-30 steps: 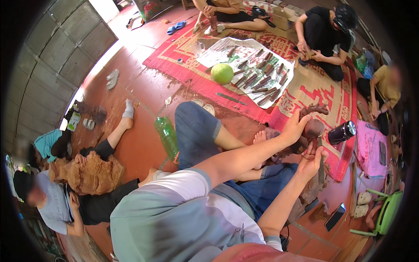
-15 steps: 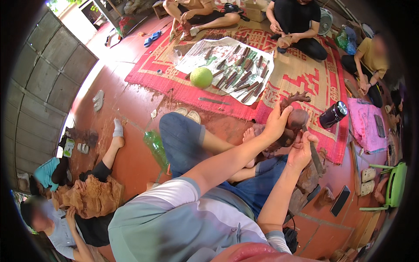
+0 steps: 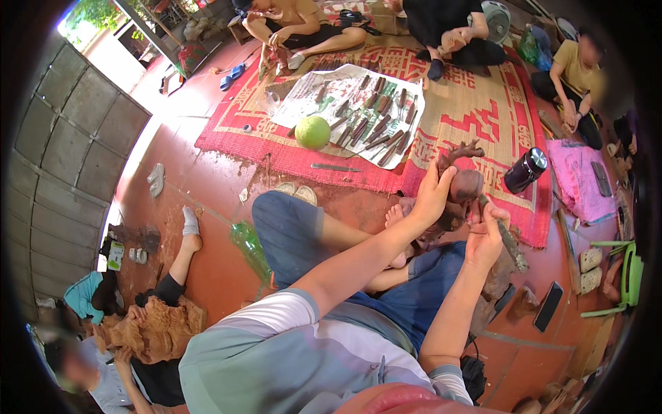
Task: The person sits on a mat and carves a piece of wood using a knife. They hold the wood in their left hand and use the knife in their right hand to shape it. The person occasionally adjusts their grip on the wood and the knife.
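My left hand [image 3: 433,196] is closed around the upper part of a dark brown wood carving [image 3: 467,186] that has a rounded middle and branch-like prongs on top. The carving stands above my crossed legs. In my right hand [image 3: 487,233], the fingers wrap a long narrow hand tool [image 3: 512,247]. One end of this tool meets the carving's right side, while the other sticks out past my hand, down and to the right. Its exact kind is not clear. My left hand and the carving's upper part hide some of its lower body.
Ahead lies a red and tan mat [image 3: 476,117] with several dark sticks on a white sheet [image 3: 303,103], a green round fruit [image 3: 312,132] and a black flask [image 3: 526,170]. A phone [image 3: 548,307] and a green stool [image 3: 629,279] are at right. Several people sit around.
The tool in my right hand has tilted, with its outer end swinging right. My right hand has shifted slightly right against the carving. The whole view has turned a little.
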Action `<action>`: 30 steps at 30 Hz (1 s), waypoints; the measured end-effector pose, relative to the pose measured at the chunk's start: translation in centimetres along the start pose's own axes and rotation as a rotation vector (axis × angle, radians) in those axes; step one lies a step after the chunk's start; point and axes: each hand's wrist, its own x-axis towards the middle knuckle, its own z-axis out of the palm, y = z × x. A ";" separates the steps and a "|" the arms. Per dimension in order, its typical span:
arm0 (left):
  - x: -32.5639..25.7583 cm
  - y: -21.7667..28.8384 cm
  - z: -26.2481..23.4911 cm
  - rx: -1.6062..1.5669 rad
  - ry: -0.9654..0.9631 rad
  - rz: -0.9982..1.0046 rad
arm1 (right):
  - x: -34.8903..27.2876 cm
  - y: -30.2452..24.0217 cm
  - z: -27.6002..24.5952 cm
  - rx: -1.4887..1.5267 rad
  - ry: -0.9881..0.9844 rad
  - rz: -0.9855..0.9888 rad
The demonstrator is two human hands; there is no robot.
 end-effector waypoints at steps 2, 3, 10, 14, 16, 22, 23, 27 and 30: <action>-0.3 0.2 0.2 -0.016 0.014 0.004 | -0.1 -0.2 0.2 -0.088 0.029 0.013; -0.3 -0.2 0.2 -0.029 0.007 0.012 | 0.1 0.0 -0.9 -0.053 0.027 0.054; -0.2 -0.1 0.0 -0.078 -0.015 -0.029 | -0.1 -0.6 1.1 -0.082 0.021 0.021; -0.3 0.5 0.3 -0.019 0.003 0.000 | -0.2 0.1 -0.3 -0.023 0.116 0.065; -0.3 0.2 0.0 -0.039 -0.013 -0.016 | -0.3 0.1 -0.5 -0.054 0.067 0.032; -0.3 -0.2 0.1 -0.065 -0.023 -0.029 | -0.4 0.7 0.5 0.009 0.067 -0.006; -0.3 -0.3 0.0 -0.091 -0.042 -0.013 | -0.2 0.9 0.2 0.083 0.052 0.010; 0.0 -1.2 0.1 -0.141 -0.037 0.015 | -0.6 0.1 1.3 0.009 0.085 0.021; 0.5 -1.5 0.0 -0.177 -0.082 0.046 | -0.5 0.6 1.4 0.043 0.057 0.015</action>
